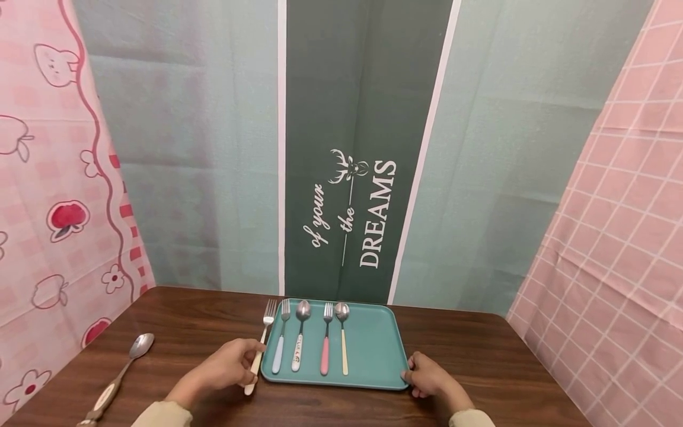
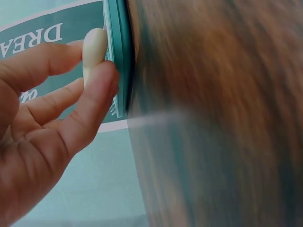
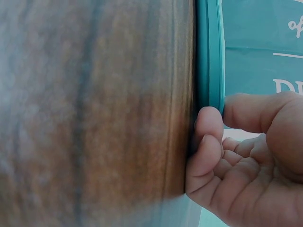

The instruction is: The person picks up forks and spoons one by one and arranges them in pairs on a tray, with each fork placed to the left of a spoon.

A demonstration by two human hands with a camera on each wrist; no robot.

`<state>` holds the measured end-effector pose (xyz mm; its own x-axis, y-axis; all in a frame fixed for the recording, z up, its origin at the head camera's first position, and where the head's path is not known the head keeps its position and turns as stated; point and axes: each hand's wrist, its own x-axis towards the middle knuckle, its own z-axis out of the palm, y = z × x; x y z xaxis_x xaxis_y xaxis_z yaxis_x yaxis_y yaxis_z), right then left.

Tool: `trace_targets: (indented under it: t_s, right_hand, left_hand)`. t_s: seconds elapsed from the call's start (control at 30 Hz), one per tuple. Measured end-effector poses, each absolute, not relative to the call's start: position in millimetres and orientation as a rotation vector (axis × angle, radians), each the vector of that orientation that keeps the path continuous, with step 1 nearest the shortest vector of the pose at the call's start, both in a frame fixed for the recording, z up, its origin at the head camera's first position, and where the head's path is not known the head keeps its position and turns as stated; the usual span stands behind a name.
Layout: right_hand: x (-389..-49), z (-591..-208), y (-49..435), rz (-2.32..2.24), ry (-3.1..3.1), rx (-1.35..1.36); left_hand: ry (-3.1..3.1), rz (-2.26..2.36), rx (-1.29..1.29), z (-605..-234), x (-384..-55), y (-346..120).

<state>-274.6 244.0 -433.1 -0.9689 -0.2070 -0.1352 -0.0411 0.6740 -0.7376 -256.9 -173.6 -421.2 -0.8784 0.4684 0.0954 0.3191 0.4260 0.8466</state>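
Observation:
Between thumb and fingers, my left hand (image 1: 226, 363) (image 2: 52, 123) pinches the cream handle of a fork (image 1: 270, 313) (image 2: 95, 45), just left of the teal tray (image 1: 373, 344). The fork's tines point to the back. At the tray's front right corner, my right hand (image 1: 429, 375) (image 3: 251, 156) grips the rim (image 3: 213, 56) with thumb and curled fingers. Lying side by side on the tray are a blue-handled fork (image 1: 278, 354), a spoon with a patterned white handle (image 1: 296, 354), a pink-handled fork (image 1: 324, 356) and a yellow-handled spoon (image 1: 344, 353).
A larger spoon (image 1: 109, 392) with a brown handle lies on the wooden table (image 1: 192, 320) at the left. Behind the table hangs a green cloth (image 1: 331, 89) with white lettering. Pink cloths (image 1: 629, 249) flank both sides.

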Motion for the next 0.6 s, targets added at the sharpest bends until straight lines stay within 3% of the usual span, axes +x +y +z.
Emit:
trace_targets:
  t_s: [0.6]
  right_hand:
    - [-274,-433,246,-1.19,2.665,-0.227]
  left_hand:
    - [2.427,1.57,0.638,-415,-272,-144]
